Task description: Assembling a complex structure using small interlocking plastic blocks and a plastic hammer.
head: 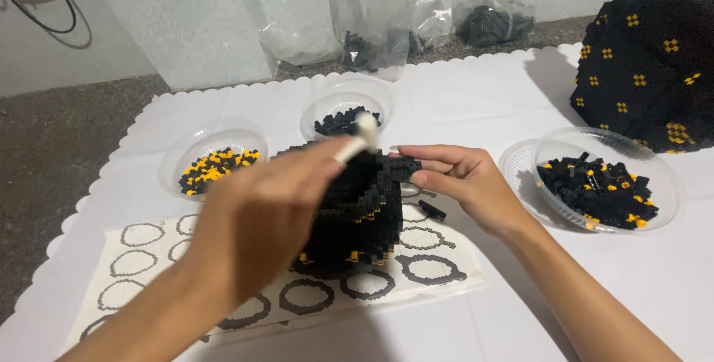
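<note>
A black hollow model (361, 217) of tiny bricks, with a few yellow ones, stands on a printed sheet of ring diagrams (416, 269). My left hand (256, 221), blurred, is in front of the model and holds a small white tool (357, 137) above its rim. My right hand (465, 183) rests on the model's upper right edge, fingertips touching the black bricks there. A loose black piece (432, 210) lies under that hand.
Clear bowls hold small bricks: black and yellow at left (214, 165), black at centre back (346, 109), mixed in stacked bowls at right (602, 183). A large black brick model with yellow dots (654, 61) stands far right. Plastic bags (387, 20) lie at the back.
</note>
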